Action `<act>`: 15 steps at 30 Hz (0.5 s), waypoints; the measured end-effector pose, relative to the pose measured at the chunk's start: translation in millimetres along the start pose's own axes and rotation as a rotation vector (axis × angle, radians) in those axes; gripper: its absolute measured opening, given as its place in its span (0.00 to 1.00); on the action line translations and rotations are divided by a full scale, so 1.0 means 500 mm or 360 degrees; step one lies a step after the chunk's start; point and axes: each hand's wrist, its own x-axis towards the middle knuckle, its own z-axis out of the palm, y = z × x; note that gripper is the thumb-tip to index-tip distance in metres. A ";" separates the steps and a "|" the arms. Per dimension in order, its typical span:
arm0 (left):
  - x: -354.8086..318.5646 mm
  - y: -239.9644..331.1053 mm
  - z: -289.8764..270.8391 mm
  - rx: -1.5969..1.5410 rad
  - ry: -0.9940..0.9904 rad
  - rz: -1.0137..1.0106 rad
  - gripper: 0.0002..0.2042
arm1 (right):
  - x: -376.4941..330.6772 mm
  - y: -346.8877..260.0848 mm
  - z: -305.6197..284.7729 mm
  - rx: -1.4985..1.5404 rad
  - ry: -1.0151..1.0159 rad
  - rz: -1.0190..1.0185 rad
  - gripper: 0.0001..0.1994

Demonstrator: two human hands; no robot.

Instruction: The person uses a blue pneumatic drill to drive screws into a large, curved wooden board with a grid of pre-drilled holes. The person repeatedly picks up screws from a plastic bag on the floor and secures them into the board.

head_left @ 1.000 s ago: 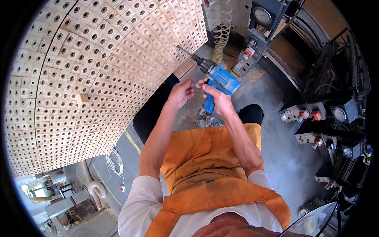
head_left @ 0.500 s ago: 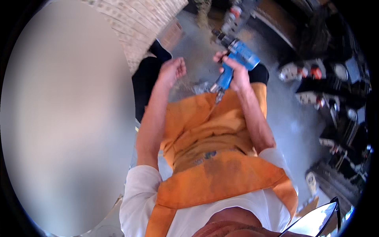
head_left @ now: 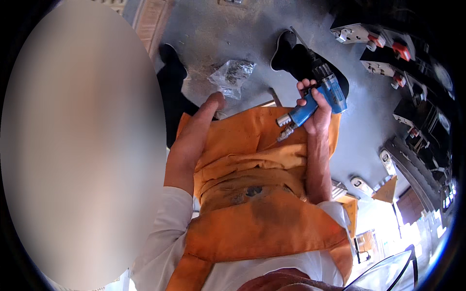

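Observation:
My right hand (head_left: 318, 107) is wrapped around the handle of a blue air drill (head_left: 332, 94). The drill's black chuck and long thin bit point up and left, towards my shoe. At the handle's lower end a metal hose fitting shows. My left hand (head_left: 215, 102) hangs just past the hem of my orange apron (head_left: 272, 213). Its fingers are turned away and mostly hidden, so what they do does not show. Beyond it a crumpled clear plastic bag (head_left: 234, 72), with dark small contents, lies on the grey floor (head_left: 208, 29).
Dark machines or racks with pale metal ends and red parts (head_left: 403, 51) line the right side. A brown carton (head_left: 150, 22) stands at the upper left. My black shoe (head_left: 283, 51) is on the floor near the drill bit. A large blurred oval hides the left side.
My body has turned, and the pale perforated surface has mostly left the view. The drill has moved right, still in my right hand. My left hand has dropped lower, and the plastic bag shows fully.

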 end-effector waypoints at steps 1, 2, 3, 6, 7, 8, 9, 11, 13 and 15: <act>0.026 0.009 0.020 -0.0069 0.0036 0.0042 0.14 | 0.012 0.004 -0.003 -0.0070 0.0024 0.0013 0.14; 0.020 0.041 -0.003 -0.0109 0.0064 0.0085 0.15 | 0.017 0.014 -0.008 -0.0114 0.0056 0.0012 0.14; 0.025 0.058 -0.028 -0.0145 0.0110 0.0115 0.15 | 0.024 0.025 -0.005 -0.0160 0.0045 0.0019 0.15; 0.091 0.044 -0.006 -0.0186 0.0129 -0.0398 0.18 | 0.064 0.040 0.030 -0.0316 0.0209 0.0243 0.16; 0.112 0.031 0.008 -0.0016 -0.0226 -0.0330 0.19 | 0.079 0.046 0.037 -0.0340 0.0234 0.0322 0.16; 0.142 0.007 0.034 0.0146 -0.0569 -0.0252 0.20 | 0.098 0.047 0.048 -0.0397 0.0271 0.0379 0.15; 0.160 0.002 0.042 0.0134 -0.0629 -0.0246 0.21 | 0.114 0.050 0.051 -0.0433 0.0313 0.0423 0.15; 0.166 0.014 0.060 -0.0063 -0.0475 -0.0307 0.22 | 0.138 0.053 0.059 -0.0468 0.0463 0.0490 0.15; 0.167 0.049 0.025 -0.0342 -0.0098 -0.0401 0.21 | 0.149 0.055 0.059 -0.0494 0.0616 0.0516 0.16; 0.227 0.051 0.032 -0.0212 0.0027 -0.0359 0.20 | 0.161 0.054 0.063 -0.0528 0.0624 0.0544 0.17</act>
